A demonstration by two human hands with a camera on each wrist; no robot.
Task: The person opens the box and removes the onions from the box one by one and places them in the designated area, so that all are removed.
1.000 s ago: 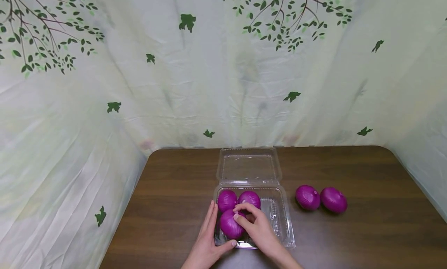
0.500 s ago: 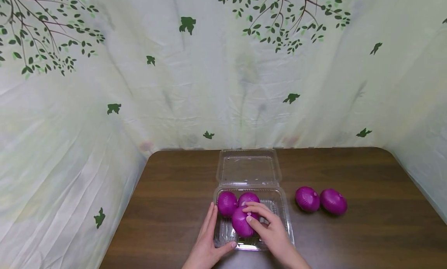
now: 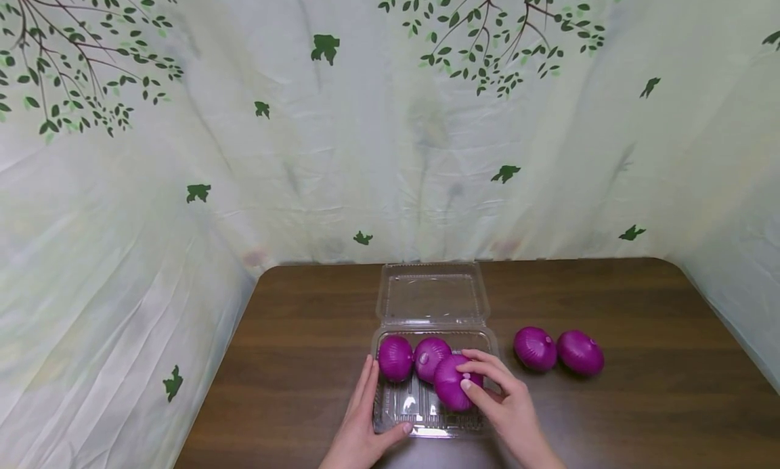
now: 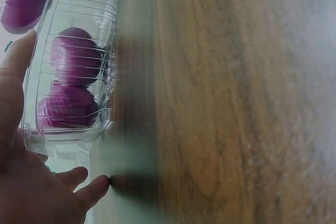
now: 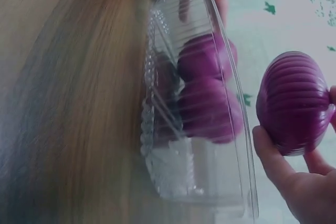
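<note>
Holding ribbed onion, plastic box below

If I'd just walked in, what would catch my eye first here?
Probably the purple onion that the right hand holds above the open clear container. Two more onions sit inside it, and a loose pair lies on the brown table to its right. Behind hangs a pale cloth printed with green leaves.
</note>
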